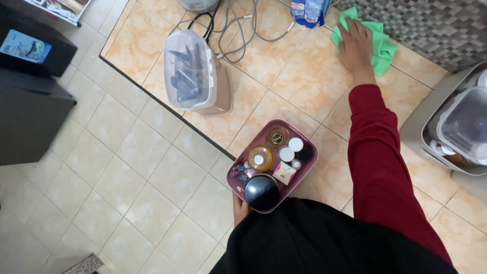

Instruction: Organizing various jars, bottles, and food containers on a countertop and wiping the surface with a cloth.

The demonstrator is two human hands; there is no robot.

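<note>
My right hand [355,43] lies flat on a green cloth [381,50] at the far end of the orange tiled counter [294,76], by the mosaic wall. A red sleeve covers that arm. My left hand [239,209] grips the near end of a mauve plastic tray [309,162] and holds it up against my body. In the tray stand a round black lid [261,192], an amber jar [261,158], a second small jar [277,136], white-capped bottles and a small box.
A clear lidded container of dark utensils [188,71] stands on the counter's left part, grey cables [238,28] behind it. A blue packet [307,11] lies at the back. A steel box with a plastic tub [456,127] sits right. Black furniture [30,96] stands on the floor left.
</note>
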